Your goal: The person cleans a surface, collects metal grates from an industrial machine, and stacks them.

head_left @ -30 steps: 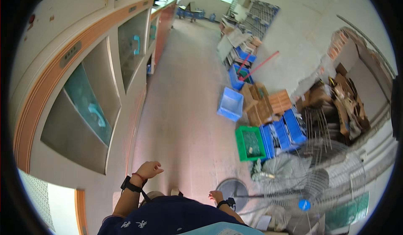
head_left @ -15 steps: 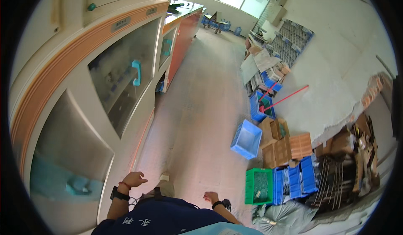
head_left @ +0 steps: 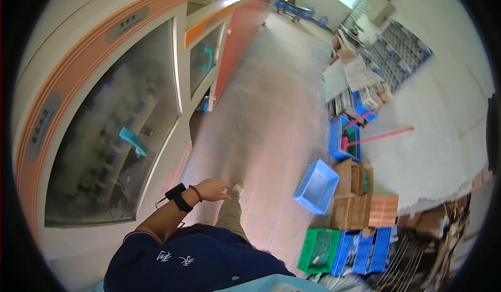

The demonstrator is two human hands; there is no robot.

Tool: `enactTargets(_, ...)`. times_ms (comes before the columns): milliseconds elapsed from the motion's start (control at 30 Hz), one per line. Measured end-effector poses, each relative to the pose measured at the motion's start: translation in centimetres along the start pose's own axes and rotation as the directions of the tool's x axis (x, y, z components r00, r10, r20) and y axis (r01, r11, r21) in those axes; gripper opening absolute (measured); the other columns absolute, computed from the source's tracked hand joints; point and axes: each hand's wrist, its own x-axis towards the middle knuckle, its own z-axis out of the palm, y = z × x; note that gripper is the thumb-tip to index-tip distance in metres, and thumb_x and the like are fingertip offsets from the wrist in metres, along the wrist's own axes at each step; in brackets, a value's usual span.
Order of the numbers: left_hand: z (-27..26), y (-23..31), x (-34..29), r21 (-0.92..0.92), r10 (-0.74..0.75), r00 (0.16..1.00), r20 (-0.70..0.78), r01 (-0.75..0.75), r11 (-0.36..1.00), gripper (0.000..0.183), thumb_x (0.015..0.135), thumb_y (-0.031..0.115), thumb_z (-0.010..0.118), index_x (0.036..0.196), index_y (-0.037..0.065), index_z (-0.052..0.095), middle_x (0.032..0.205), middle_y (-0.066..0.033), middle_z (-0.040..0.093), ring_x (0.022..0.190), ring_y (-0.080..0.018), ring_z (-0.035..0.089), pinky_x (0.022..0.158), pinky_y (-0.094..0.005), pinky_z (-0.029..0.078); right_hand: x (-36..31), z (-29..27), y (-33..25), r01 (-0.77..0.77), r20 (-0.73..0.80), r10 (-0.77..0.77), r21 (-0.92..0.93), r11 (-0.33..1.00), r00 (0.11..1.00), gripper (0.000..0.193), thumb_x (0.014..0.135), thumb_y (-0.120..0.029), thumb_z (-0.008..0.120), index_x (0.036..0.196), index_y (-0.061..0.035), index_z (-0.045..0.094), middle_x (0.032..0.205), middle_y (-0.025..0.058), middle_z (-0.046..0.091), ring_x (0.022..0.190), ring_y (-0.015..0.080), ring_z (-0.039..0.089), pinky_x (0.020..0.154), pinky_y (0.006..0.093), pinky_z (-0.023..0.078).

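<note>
My left hand (head_left: 213, 189) swings in front of my body with its fingers loosely bent and a small gap between them; I see nothing held in it. On that wrist are a black strap with a small dark device (head_left: 177, 194) and a red cord bracelet (head_left: 195, 193). Nearest to the hand on the left is a pale cabinet with a large clouded window (head_left: 112, 135) and a teal handle (head_left: 133, 141). Below the hand one foot in a light shoe (head_left: 238, 186) steps on the floor. My right hand is out of sight.
Along the right stand a light blue crate (head_left: 316, 186), cardboard boxes (head_left: 350, 211), a green crate (head_left: 319, 250) and blue bins (head_left: 370, 255). Red-handled tools (head_left: 381, 135) lean out of another blue crate (head_left: 336, 143). A red-sided counter (head_left: 242, 44) lines the left farther on.
I have moved forward along the aisle, past the nearer cabinet window. My left arm has swung forward and to the right. My right hand has dropped out of view.
</note>
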Motion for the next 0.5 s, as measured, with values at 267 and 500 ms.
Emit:
enactTargets(267,-5.2,-8.7,12.0,0.098,-0.098,0.995,-0.015,0.099,0.99,0.043,0.079,0.043,0.06,0.099,0.005,0.06,0.092,-0.0191,0.063,0.086,-0.0348,0.06,0.073,-0.0435,0.046,19.7,-13.4,6.7,-0.194,0.221,0.13,0.301,0.934,0.967,0.021,0.078,-0.027,0.047,0.064,-0.0161,0.058,0.062,0.0078,0.06,0.06,0.0284,0.06,0.052,0.0461,0.043)
enactTargets(500,-14.2,-10.8,20.2,-0.06,-0.353,0.93,-0.1,0.349,0.935,0.048,0.079,0.044,0.059,0.106,0.005,0.057,0.09,-0.0195,0.062,0.085,-0.0366,0.059,0.073,-0.0436,0.046,45.7,-37.8,7.8,-0.465,0.445,0.335,0.885,-0.022,0.831,0.01,0.076,-0.003,0.054,0.067,-0.0021,0.051,0.058,0.009,0.052,0.047,0.0183,0.052,0.037,0.0274,0.042)
